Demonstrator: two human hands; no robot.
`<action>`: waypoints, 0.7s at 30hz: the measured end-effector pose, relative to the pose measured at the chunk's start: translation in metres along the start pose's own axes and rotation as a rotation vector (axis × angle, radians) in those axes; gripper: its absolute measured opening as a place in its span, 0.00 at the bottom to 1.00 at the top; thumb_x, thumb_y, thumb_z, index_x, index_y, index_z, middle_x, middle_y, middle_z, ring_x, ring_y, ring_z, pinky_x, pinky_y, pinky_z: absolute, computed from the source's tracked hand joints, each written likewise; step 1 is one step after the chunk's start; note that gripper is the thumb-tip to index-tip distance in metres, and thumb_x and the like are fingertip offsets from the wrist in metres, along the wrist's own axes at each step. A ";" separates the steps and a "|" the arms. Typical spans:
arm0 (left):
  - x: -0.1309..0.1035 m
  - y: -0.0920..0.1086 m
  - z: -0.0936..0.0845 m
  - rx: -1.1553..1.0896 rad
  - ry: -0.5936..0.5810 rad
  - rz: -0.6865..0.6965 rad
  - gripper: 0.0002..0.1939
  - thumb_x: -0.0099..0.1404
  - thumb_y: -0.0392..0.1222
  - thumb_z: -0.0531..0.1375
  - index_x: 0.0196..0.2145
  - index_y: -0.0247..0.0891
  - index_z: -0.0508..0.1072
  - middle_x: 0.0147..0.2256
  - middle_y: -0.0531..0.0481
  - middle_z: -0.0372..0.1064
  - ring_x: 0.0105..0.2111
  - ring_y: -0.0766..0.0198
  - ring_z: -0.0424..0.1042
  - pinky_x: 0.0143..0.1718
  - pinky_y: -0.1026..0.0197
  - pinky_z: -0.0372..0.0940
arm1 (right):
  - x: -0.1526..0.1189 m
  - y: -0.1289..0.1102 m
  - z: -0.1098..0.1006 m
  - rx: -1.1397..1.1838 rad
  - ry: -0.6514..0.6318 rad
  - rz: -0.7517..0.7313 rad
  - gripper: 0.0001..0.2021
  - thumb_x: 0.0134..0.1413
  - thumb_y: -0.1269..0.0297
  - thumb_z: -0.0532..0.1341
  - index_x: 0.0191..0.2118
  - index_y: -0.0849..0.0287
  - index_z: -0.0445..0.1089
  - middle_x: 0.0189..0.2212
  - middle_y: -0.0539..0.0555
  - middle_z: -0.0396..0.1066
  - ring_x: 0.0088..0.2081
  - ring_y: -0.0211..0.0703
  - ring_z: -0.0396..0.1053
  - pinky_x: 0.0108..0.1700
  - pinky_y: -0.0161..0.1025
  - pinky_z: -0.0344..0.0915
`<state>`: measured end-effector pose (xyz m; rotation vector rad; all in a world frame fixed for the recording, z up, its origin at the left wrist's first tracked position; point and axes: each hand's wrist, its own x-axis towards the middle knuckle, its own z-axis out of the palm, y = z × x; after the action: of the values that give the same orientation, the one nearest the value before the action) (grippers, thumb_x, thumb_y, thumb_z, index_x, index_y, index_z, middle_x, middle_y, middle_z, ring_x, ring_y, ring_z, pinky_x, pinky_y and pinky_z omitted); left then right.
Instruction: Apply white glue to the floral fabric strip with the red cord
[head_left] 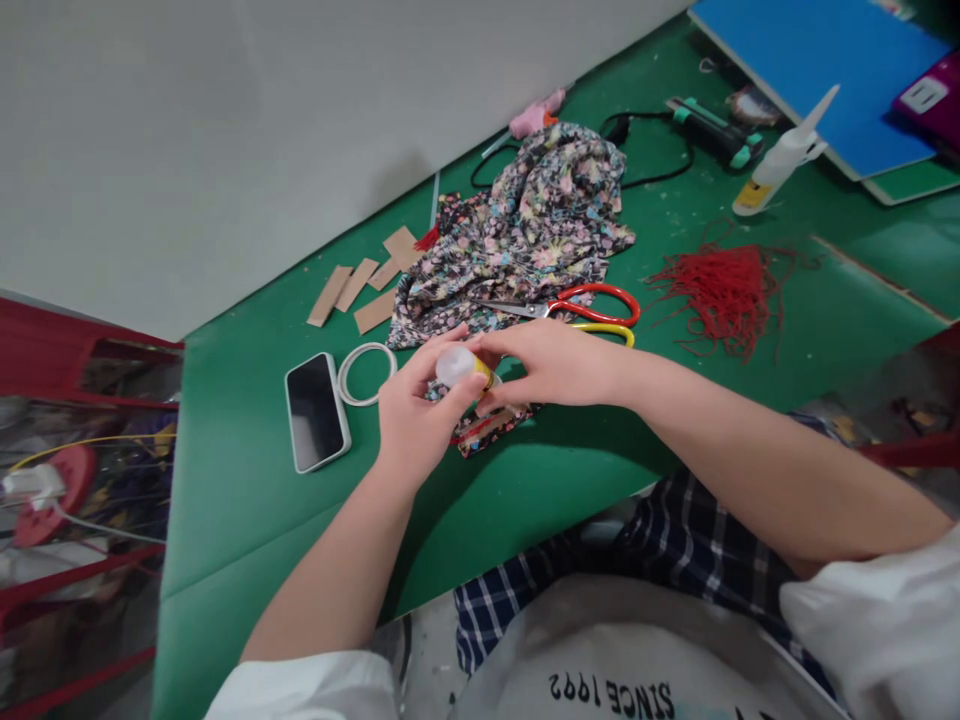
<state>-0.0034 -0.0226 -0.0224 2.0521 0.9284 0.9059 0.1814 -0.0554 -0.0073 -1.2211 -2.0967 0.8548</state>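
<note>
A white glue bottle (454, 366) with a yellow label is held over the table with its round base facing me. Wrapped around its base end is my left hand (417, 405), thumb on the near side. My right hand (544, 362) has its fingers closed at the label end; the bottle's tip is hidden there. Under both hands lies a small floral fabric piece (491, 434) with a red edge. Just beyond my right hand rest scissors (555, 305) with one red and one yellow handle, their blades on a larger crumpled floral cloth (517, 235).
Left on the green table (247, 480) lie a phone (318, 412), a white ring (342, 375) and several cardboard strips (330, 295). Red threads (724, 295) are heaped at right. Behind them stand another glue bottle (772, 170) and a blue board (825, 70).
</note>
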 end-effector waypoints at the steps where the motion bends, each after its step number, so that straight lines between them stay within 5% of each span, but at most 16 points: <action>1: 0.001 -0.004 -0.002 -0.040 -0.025 -0.023 0.19 0.59 0.54 0.57 0.42 0.39 0.73 0.46 0.46 0.71 0.48 0.56 0.68 0.51 0.54 0.60 | 0.000 0.000 -0.001 0.027 0.000 0.012 0.18 0.49 0.52 0.59 0.41 0.60 0.68 0.34 0.52 0.71 0.32 0.38 0.65 0.31 0.33 0.53; 5: 0.007 -0.013 -0.011 -0.049 -0.058 -0.008 0.34 0.63 0.65 0.37 0.38 0.39 0.73 0.39 0.46 0.72 0.41 0.59 0.69 0.44 0.59 0.62 | 0.001 0.002 -0.003 0.021 -0.040 0.064 0.20 0.48 0.45 0.57 0.33 0.60 0.67 0.27 0.50 0.69 0.27 0.36 0.61 0.28 0.33 0.50; 11: 0.013 0.006 -0.018 0.296 -0.166 -0.037 0.18 0.58 0.56 0.56 0.30 0.37 0.69 0.26 0.52 0.67 0.27 0.66 0.65 0.30 0.65 0.59 | 0.001 0.002 0.004 -0.175 -0.043 0.088 0.21 0.44 0.43 0.59 0.27 0.60 0.66 0.24 0.51 0.66 0.27 0.37 0.60 0.28 0.34 0.49; 15: 0.014 0.007 -0.019 0.094 -0.126 -0.089 0.12 0.56 0.49 0.61 0.31 0.37 0.71 0.28 0.52 0.70 0.27 0.68 0.66 0.30 0.66 0.61 | 0.000 0.000 -0.002 -0.090 -0.025 0.093 0.19 0.46 0.46 0.59 0.31 0.60 0.69 0.26 0.51 0.68 0.29 0.37 0.62 0.30 0.34 0.51; 21: 0.015 -0.001 -0.024 -0.275 -0.040 -0.108 0.10 0.57 0.46 0.61 0.35 0.39 0.75 0.31 0.51 0.73 0.30 0.67 0.70 0.32 0.65 0.66 | -0.001 0.006 -0.013 0.333 -0.176 0.032 0.13 0.51 0.56 0.58 0.39 0.59 0.72 0.30 0.48 0.72 0.31 0.35 0.65 0.34 0.34 0.57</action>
<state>-0.0157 -0.0020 -0.0063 1.7642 0.8351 0.8793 0.1946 -0.0507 -0.0035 -1.0353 -1.9672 1.3075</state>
